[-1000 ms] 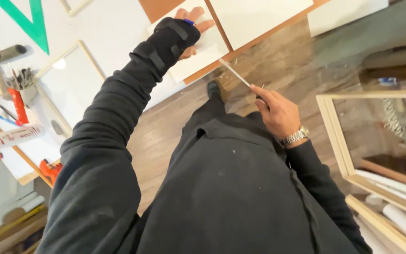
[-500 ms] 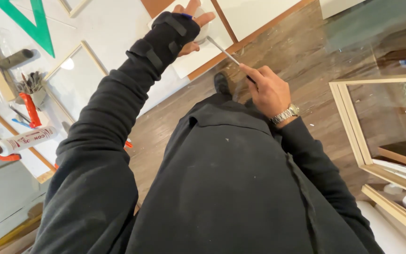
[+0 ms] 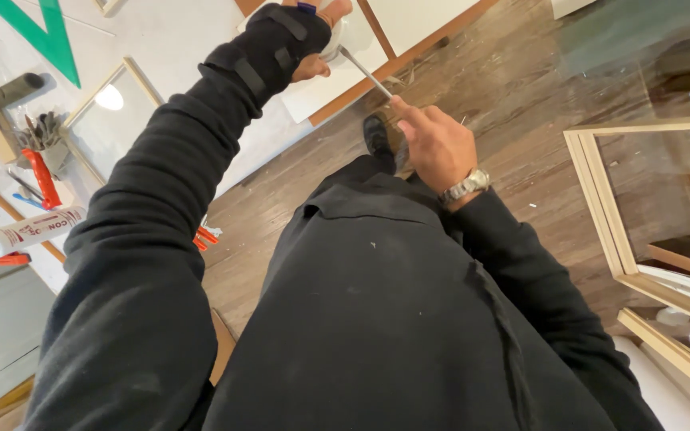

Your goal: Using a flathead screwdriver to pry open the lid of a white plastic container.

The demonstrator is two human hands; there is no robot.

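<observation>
Thin metal rod (image 3: 365, 72) sits pinched in the right hand (image 3: 434, 144), slanting up to the left hand (image 3: 313, 40) (wrapped in a black brace), which grips a white board (image 3: 337, 80) over the counter (image 3: 169, 48). Since a moment ago both hands have drawn closer, the rod's tip now meeting the board.

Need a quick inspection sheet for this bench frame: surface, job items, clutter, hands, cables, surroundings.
Surface: white worktable, partly covered.
Job's things: thin metal blade, running towards white object by left hand.
Clutter: sealant tube, red-handled tool, green triangle, small wooden frame.
Grippers: left hand in black wrist brace, on white object; right hand grips blade.
Cables: nothing seen.
Surroundings: wood floor, larger wooden frames at right.
</observation>
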